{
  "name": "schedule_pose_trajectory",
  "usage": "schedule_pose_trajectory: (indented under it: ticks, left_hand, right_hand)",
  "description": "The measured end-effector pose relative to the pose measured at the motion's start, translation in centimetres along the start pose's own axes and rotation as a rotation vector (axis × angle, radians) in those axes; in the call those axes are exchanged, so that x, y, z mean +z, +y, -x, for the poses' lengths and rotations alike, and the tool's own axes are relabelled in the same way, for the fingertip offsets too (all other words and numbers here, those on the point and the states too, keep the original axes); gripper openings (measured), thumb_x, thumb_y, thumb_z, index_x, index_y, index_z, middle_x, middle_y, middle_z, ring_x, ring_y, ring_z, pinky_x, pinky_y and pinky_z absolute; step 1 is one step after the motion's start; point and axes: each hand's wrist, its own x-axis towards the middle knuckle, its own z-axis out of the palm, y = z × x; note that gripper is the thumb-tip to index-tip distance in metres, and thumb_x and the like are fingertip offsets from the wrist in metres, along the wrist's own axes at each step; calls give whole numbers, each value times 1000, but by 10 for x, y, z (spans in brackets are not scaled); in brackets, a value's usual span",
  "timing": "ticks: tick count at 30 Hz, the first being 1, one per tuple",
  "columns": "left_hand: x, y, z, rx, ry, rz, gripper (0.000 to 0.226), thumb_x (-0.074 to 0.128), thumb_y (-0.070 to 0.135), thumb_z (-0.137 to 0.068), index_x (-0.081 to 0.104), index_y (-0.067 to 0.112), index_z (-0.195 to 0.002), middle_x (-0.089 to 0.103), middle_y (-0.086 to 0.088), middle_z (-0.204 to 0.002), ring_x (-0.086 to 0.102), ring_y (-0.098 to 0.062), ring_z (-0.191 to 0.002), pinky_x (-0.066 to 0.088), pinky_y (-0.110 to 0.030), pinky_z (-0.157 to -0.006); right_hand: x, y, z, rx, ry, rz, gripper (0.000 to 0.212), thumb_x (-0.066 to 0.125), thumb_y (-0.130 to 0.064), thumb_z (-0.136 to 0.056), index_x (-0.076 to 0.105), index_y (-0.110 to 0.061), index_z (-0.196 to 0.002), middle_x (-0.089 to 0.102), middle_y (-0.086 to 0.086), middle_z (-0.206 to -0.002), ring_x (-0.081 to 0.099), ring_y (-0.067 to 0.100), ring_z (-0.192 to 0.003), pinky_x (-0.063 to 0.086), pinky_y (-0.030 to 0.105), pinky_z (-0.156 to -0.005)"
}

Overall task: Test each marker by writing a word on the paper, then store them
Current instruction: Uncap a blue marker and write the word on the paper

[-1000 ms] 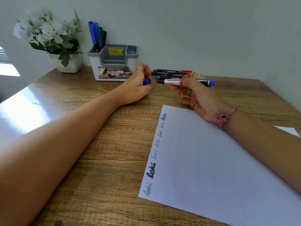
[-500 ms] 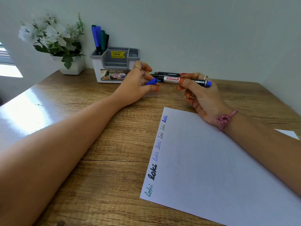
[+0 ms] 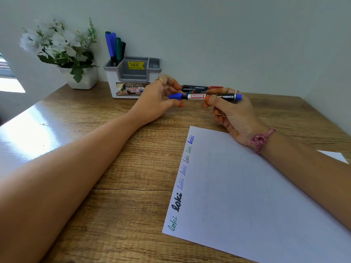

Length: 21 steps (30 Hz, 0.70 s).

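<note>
Recapping underway: blue cap [image 3: 175, 96] pinched in left hand [image 3: 153, 103], Kores marker [image 3: 210, 96] gripped in right hand [image 3: 233, 112]; storing in organizer [image 3: 133, 80] due next.

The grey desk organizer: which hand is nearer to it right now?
Left. The left hand is just in front of the organizer, pinching the blue cap; the right hand holds the marker farther right.

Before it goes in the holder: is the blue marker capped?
Capped: the blue cap sits over the marker tip, left hand on it, right hand gripping the barrel.
</note>
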Motion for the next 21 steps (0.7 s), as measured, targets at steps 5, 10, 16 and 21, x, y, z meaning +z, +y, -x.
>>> schedule_pose_trajectory:
  ticks: [5, 10, 16, 21]
  left_hand:
    - [-1, 1, 3, -2, -17, 51, 26, 76, 14, -74, 64, 20, -97, 65, 14, -94, 61, 11, -87, 44, -4, -79]
    - [-6, -3, 3, -118, 1, 284, 24, 74, 8, -73, 69, 21, -93, 69, 2, -101, 65, -5, -97, 50, -15, -85]
    - [-4, 0, 2, -210, -33, 381, 22, 71, 2, -75, 69, 17, -91, 70, 2, -95, 68, -7, -88, 54, -17, -77]
    - [3, 4, 2, -199, -12, 430, 21, 69, -1, -77, 68, 12, -93, 71, 0, -91, 70, -7, -78, 53, -13, -66]
  right_hand:
    - [0, 0, 2, -7, -30, 71, 22, 74, -9, -77, 72, -21, -95, 70, -5, -69, 51, 3, -51, 42, 17, -49]
    - [1, 0, 4, 17, -31, 175, 25, 76, -12, -75, 72, -21, -98, 72, 8, -87, 58, 5, -53, 45, 17, -51]
    - [2, 1, 4, -5, -18, 229, 24, 76, -18, -76, 72, -19, -99, 76, 5, -85, 65, 10, -58, 49, 21, -56]
    - [0, 1, 3, 14, -30, 182, 20, 74, -18, -78, 72, -15, -98, 75, 9, -85, 69, 16, -67, 48, 24, -61]
